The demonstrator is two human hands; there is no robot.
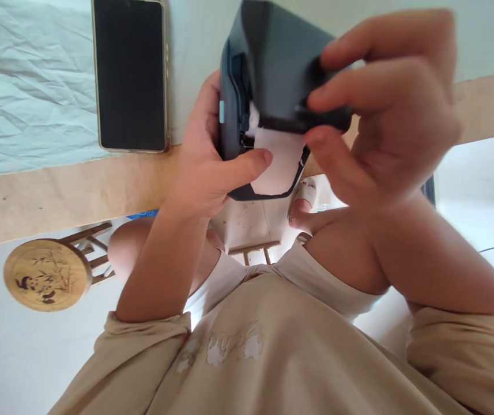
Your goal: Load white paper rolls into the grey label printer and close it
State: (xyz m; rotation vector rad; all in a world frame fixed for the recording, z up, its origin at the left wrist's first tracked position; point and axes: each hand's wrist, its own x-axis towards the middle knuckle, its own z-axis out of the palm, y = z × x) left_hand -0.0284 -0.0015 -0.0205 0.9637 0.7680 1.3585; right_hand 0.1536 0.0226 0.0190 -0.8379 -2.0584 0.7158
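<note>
A dark, boxy label printer (233,104) is held up over the table edge. Its lid (281,63) stands partly raised, and white paper (278,164) shows beneath it. My left hand (212,150) grips the printer's body from the left, with the thumb lying on the paper. Pinched between the thumb and fingertips of my right hand (385,109) is the lid's near edge. The printer's far side and most of its inside are hidden.
A smartphone (129,75) with a dark screen lies left of the printer on the pale green cloth (26,86). The table's wooden edge (56,196) runs in front of me. Below left stands a round wooden stool (48,275) with a panda picture.
</note>
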